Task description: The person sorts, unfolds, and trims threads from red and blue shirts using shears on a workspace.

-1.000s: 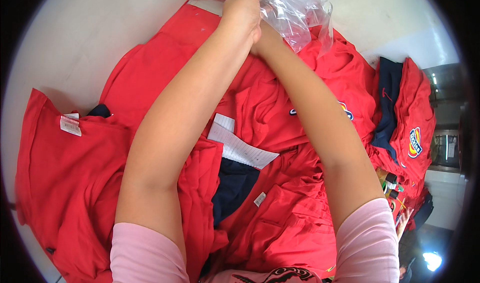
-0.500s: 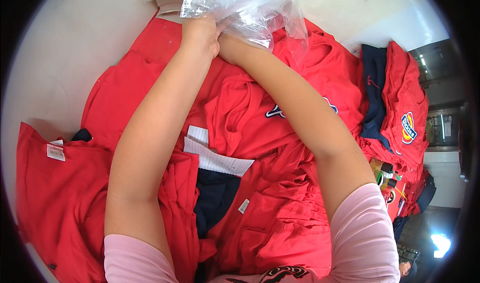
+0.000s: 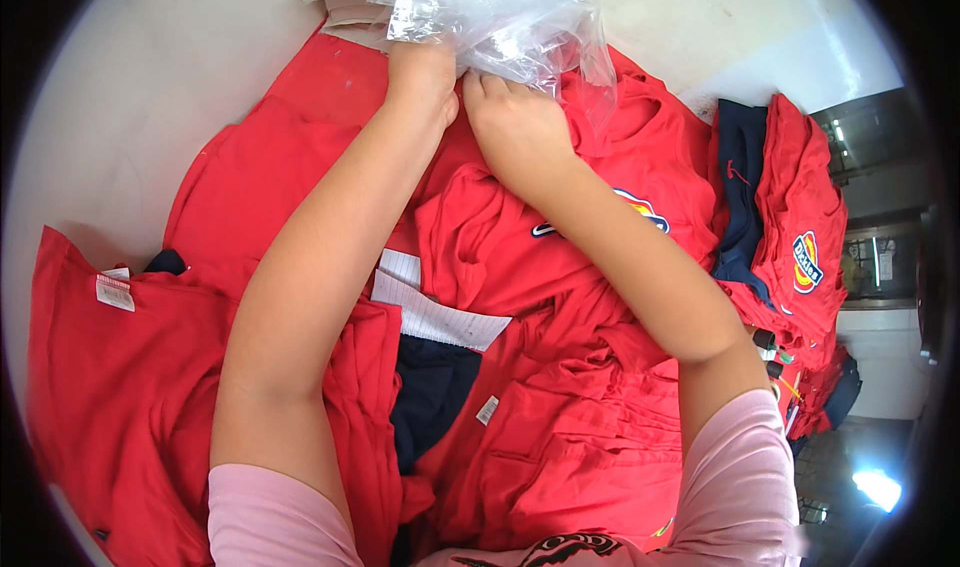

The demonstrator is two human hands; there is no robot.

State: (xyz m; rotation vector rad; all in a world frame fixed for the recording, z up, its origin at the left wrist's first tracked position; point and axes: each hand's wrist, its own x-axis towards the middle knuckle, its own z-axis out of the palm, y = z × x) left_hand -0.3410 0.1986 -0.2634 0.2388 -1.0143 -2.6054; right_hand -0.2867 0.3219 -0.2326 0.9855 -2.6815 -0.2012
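**A:** What do the hands have hold of?

**B:** A heap of clear plastic bags (image 3: 490,17), crumpled and glossy, at the far edge of the white table (image 3: 130,97). It lies over the upper end of the red shirts, with a bit of tan card (image 3: 352,12) showing under its left side.

**A:** Both hands on it?

**B:** Both. The left hand (image 3: 420,77) reaches straight up to the bottom edge of the plastic, fingers curled and pinching the film. The right hand (image 3: 515,122) is just beside it, almost touching, knuckles up, fingers tucked under the same edge and closed on it.

**A:** What is beneath them?

**B:** A red shirt (image 3: 560,237) spread open, rumpled, with a curved printed badge (image 3: 640,210) partly covered by the right forearm. Nearer the person, a white paper slip (image 3: 430,312) lies on the cloth between the two forearms, and below it a dark navy garment (image 3: 430,397) shows through a gap in the red.

**A:** And to the sides?

**B:** Left, another red shirt (image 3: 110,387) lies flat with a small white label (image 3: 115,292) near its collar. Right, a folded stack of red shirts (image 3: 800,227) with a navy one (image 3: 742,187) against its left side, sits well apart from the hands. Pink sleeves (image 3: 270,517) cover both upper arms at the lower edge.
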